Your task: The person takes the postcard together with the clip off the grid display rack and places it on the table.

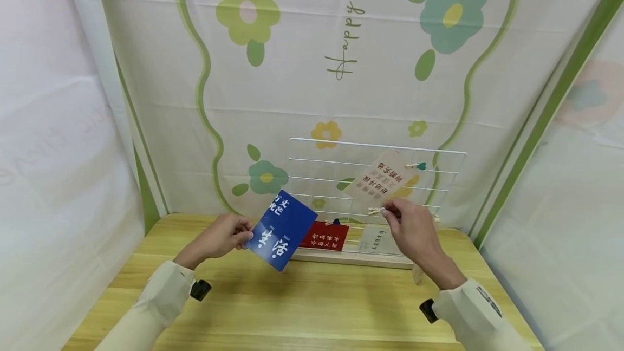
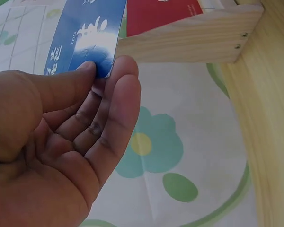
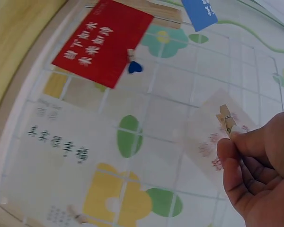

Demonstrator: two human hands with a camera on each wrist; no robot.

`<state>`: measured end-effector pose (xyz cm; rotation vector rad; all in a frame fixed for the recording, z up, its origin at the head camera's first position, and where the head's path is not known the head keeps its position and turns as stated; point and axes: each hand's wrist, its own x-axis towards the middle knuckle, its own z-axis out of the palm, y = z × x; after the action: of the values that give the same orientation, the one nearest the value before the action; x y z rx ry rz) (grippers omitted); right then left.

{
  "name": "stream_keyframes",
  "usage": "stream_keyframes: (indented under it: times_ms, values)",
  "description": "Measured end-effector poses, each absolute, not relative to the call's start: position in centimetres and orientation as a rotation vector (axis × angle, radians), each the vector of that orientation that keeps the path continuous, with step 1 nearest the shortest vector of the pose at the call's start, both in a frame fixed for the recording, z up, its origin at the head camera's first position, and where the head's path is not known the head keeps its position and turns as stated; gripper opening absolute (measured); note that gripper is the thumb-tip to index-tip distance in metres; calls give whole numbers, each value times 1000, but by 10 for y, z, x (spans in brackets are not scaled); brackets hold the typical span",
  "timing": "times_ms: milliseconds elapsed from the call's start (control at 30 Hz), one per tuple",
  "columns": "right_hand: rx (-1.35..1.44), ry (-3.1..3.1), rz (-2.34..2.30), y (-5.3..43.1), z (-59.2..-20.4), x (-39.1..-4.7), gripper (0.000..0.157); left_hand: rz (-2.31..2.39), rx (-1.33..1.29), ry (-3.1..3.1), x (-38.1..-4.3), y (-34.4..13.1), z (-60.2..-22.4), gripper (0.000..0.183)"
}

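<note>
My left hand pinches a blue card with white characters by one corner, between thumb and fingers, left of a white wire grid rack. In front of the grid, my right hand pinches a small wooden clothespin between thumb and index finger. Just above that hand a tilted beige card hangs on the grid, with a teal heart clothespin by its upper right side. Lower down are a red card with a blue heart clothespin and a whitish card.
The rack stands in a wooden base toward the back of a wood-grain table. Behind it hangs a white cloth with flower prints. White cloth walls close in both sides.
</note>
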<state>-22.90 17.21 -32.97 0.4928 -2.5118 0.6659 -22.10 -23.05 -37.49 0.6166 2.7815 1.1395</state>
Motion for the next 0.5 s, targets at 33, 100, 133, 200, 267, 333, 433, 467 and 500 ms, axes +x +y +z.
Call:
stream_keyframes:
  times_ms: [33,100,133,200,267,333,433,467,500]
  values:
    - [483,-2520,666,174,-334,-228,7,1147,611,2760,-220,-233,-377,10]
    - [472,-2532,669,177,-342,-227,6,1149,614,2737,-219,-238,-380,10]
    - [470,-2536,671,179,-345,-227,5,1147,611,2726,-219,-240,-382,11]
    - [459,-2549,679,182,-353,-225,4,1133,578,2707,-219,-245,-386,12]
    - [445,-2573,688,186,-361,-223,5,1119,548,2686,-217,-250,-390,12]
    - [421,-2601,704,190,-368,-220,6,1109,499,2657,-216,-254,-395,11]
    - [380,-2635,736,198,-381,-215,7,1092,460,2616,-213,-260,-402,10]
    - [366,-2645,743,201,-385,-213,7,1088,440,2603,-212,-262,-405,10]
    - [351,-2653,753,204,-390,-212,6,1082,427,2594,-211,-264,-407,10]
